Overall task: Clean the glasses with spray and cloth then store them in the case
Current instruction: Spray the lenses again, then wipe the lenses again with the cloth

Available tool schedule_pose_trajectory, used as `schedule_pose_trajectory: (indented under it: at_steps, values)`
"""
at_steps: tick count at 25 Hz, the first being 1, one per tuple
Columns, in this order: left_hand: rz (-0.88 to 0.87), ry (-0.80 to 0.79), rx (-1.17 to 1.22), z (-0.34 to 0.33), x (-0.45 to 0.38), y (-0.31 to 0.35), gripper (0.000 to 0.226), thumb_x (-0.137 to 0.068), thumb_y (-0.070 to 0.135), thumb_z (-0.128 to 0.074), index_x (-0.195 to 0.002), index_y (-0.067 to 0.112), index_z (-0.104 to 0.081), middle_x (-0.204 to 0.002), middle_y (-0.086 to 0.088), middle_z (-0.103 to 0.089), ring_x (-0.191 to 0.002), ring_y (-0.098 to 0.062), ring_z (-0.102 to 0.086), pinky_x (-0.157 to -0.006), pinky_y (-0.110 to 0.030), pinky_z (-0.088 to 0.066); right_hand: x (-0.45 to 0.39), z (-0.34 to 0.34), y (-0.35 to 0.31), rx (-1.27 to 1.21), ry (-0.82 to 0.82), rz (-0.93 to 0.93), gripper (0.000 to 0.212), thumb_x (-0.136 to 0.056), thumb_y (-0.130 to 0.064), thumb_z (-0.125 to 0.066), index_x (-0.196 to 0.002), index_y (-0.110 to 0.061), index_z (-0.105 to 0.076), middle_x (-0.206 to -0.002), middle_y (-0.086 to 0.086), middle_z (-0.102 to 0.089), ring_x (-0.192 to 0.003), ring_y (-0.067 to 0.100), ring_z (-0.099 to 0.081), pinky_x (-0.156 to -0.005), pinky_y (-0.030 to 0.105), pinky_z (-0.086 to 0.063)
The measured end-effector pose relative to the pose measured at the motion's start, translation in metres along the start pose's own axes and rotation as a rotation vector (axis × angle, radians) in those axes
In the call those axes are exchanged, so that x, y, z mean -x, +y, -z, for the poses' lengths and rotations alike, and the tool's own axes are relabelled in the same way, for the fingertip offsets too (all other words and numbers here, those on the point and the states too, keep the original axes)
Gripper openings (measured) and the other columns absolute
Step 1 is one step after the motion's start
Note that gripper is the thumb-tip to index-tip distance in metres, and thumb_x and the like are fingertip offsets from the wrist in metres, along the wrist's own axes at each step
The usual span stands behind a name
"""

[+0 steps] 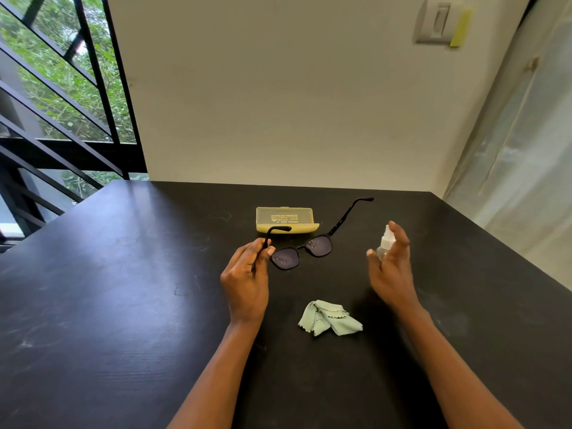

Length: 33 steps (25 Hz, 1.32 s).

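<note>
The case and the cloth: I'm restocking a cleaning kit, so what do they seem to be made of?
The case looks like hard, slightly translucent yellow plastic with a smooth finish: its lid keeps a rigid boxy shape and carries printed text. The cloth looks like soft matte microfibre, pale green, crumpled in loose folds with zigzag-cut edges; the exact fibre can't be told.

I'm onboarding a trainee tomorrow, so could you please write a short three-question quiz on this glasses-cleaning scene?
1. True or false: the cloth is being held.
2. Which hand holds the spray bottle? A) left hand B) right hand
3. What on the lenses of the glasses suggests spraying has begun?

Key:
1. False; it lies crumpled on the table.
2. B; the left hand grips one temple arm.
3. Small droplets on both lenses. The case stands behind, closed as far as can be seen.
</note>
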<state>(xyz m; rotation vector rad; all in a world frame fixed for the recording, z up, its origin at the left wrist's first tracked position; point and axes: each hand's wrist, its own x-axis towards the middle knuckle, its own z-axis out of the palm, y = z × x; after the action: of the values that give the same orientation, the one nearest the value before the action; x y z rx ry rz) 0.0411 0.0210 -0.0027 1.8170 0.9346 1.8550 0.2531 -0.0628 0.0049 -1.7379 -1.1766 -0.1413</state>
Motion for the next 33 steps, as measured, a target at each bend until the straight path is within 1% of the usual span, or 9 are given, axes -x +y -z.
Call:
schedule_pose_trajectory:
  at_steps: [10, 13, 15, 18, 20, 23, 26, 30, 33]
  values:
    - [0.014, -0.002, -0.004, -0.003, -0.001, 0.0, 0.024, -0.077, -0.002, -0.068, -0.101, -0.004, -0.067, -0.093, -0.015, -0.069, -0.084, -0.004, -0.062, -0.076, 0.002, -0.043, -0.018, -0.012, 0.019, -0.072, 0.017, -0.055, 0.066, -0.087, -0.007, -0.059, -0.12, -0.044, -0.015, -0.136, 0.024, -0.031, -0.112, 0.032, -0.045, -0.089, 0.046, -0.046]
    - [0.018, -0.005, 0.0, -0.004, -0.001, 0.001, 0.025, -0.077, -0.002, -0.068, -0.102, -0.004, -0.067, -0.093, -0.015, -0.069, -0.084, -0.009, -0.062, -0.075, 0.002, -0.042, -0.011, -0.018, 0.022, 0.063, 0.134, -0.09, 0.068, -0.084, -0.034, -0.061, -0.128, -0.043, -0.009, -0.146, 0.022, -0.019, -0.13, 0.033, -0.027, -0.104, 0.056, -0.028]
    - [0.024, 0.0, 0.006, -0.005, -0.002, 0.001, 0.024, -0.078, -0.001, -0.068, -0.102, -0.004, -0.067, -0.093, -0.015, -0.07, -0.084, -0.007, -0.062, -0.075, 0.002, -0.043, -0.006, -0.02, 0.014, 0.165, 0.228, -0.103, 0.071, -0.08, -0.052, -0.054, -0.132, -0.041, -0.007, -0.148, 0.016, -0.013, -0.134, 0.035, -0.016, -0.102, 0.052, -0.022]
    - [0.034, 0.008, 0.017, -0.006, -0.002, 0.0, 0.023, -0.078, -0.001, -0.068, -0.101, -0.004, -0.067, -0.093, -0.014, -0.069, -0.083, -0.003, -0.061, -0.075, 0.002, -0.042, 0.002, -0.014, -0.009, 0.158, 0.308, -0.042, 0.059, -0.082, -0.049, -0.055, -0.129, -0.033, -0.024, -0.131, 0.008, -0.023, -0.119, 0.029, -0.026, -0.088, 0.038, -0.027]
    - [0.04, 0.005, 0.02, -0.006, -0.003, 0.0, 0.023, -0.078, 0.0, -0.068, -0.102, -0.004, -0.067, -0.093, -0.013, -0.069, -0.083, -0.007, -0.061, -0.074, 0.002, -0.042, 0.007, -0.006, -0.025, 0.145, 0.107, -0.018, 0.034, -0.085, -0.044, -0.058, -0.112, -0.025, -0.051, -0.115, 0.008, -0.04, -0.112, 0.028, -0.034, -0.087, 0.038, -0.03]
    - [0.059, 0.01, 0.026, -0.007, -0.003, -0.001, 0.024, -0.079, 0.001, -0.067, -0.103, -0.004, -0.067, -0.092, -0.009, -0.067, -0.083, -0.009, -0.061, -0.074, 0.002, -0.042, 0.01, 0.008, -0.047, 0.262, -0.522, -0.063, 0.016, -0.083, -0.051, -0.058, -0.077, -0.036, -0.059, -0.102, -0.004, -0.053, -0.111, 0.023, -0.041, -0.089, 0.041, -0.027]
    - [0.069, -0.002, 0.038, -0.008, -0.003, -0.002, 0.025, -0.079, 0.002, -0.067, -0.103, -0.004, -0.066, -0.093, -0.005, -0.065, -0.083, -0.006, -0.06, -0.073, 0.0, -0.044, 0.012, 0.013, -0.06, 0.413, -0.87, -0.076, 0.023, -0.078, -0.058, -0.06, -0.086, -0.037, -0.065, -0.089, -0.017, -0.052, -0.11, 0.017, -0.04, -0.093, 0.043, -0.03]
    - [0.094, -0.009, 0.054, -0.007, -0.002, -0.004, 0.024, -0.081, 0.005, -0.066, -0.104, -0.002, -0.066, -0.094, -0.007, -0.067, -0.084, -0.007, -0.061, -0.073, -0.006, -0.05, 0.015, 0.002, -0.056, 0.426, -0.905, -0.01, 0.012, -0.081, -0.047, -0.063, -0.078, -0.037, -0.068, -0.075, -0.022, -0.052, -0.095, 0.009, -0.05, -0.093, 0.045, -0.042]
    - [0.08, -0.014, 0.044, -0.008, -0.001, -0.004, 0.024, -0.081, 0.005, -0.066, -0.104, -0.002, -0.066, -0.092, 0.0, -0.063, -0.082, -0.004, -0.06, -0.073, -0.004, -0.048, 0.013, 0.004, -0.057, 0.143, -0.797, -0.129, 0.017, -0.085, -0.033, -0.064, -0.067, -0.03, -0.065, -0.073, -0.014, -0.062, -0.076, 0.008, -0.057, -0.077, 0.035, -0.051]
